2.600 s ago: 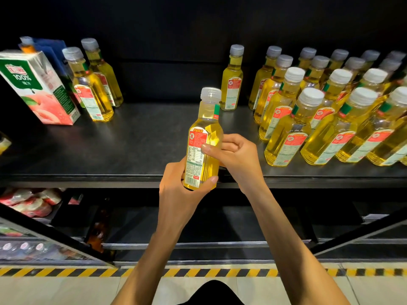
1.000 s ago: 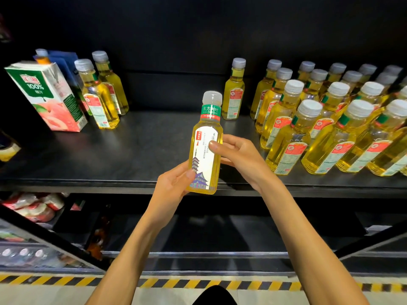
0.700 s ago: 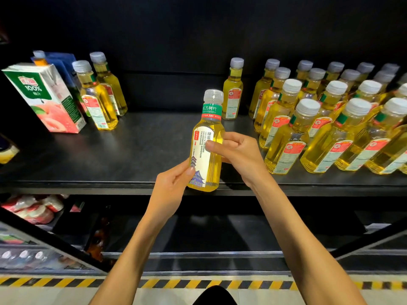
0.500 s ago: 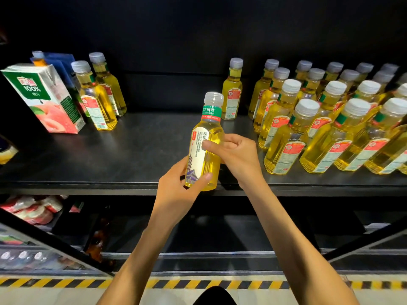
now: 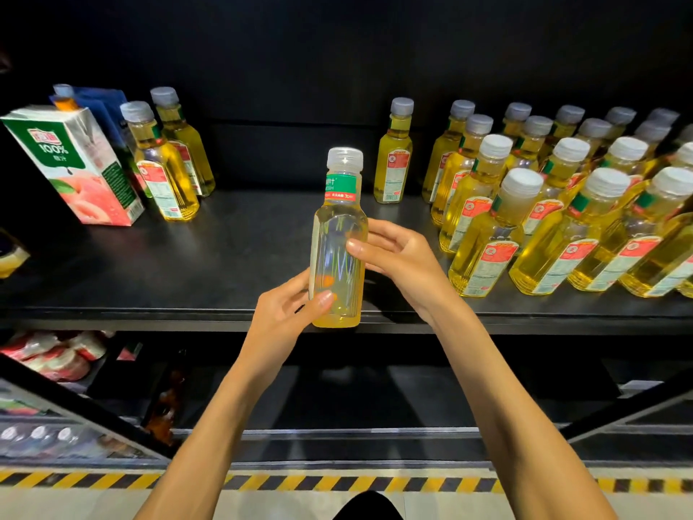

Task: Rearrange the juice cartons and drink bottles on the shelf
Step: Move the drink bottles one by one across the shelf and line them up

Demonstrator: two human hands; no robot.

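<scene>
Both my hands hold one yellow drink bottle (image 5: 338,238) with a white cap and green neck band, upright over the front edge of the black shelf (image 5: 225,257). My left hand (image 5: 288,313) grips its lower part; my right hand (image 5: 397,257) holds its middle from the right. The bottle's clear side faces me. Several like bottles (image 5: 562,212) crowd the shelf's right half, one bottle (image 5: 393,155) stands alone at the back, and two bottles (image 5: 165,163) stand at the left beside a peach juice carton (image 5: 75,163).
A blue carton (image 5: 105,106) and an orange-capped bottle (image 5: 63,95) sit behind the peach carton. Below the shelf lie red-and-white packets (image 5: 52,354) at the left and a lower shelf. A yellow-black striped strip (image 5: 375,482) runs along the floor.
The bottle has been turned in my hands: its white label faced me before, and now the clear side does. It stays over the shelf's front edge.
</scene>
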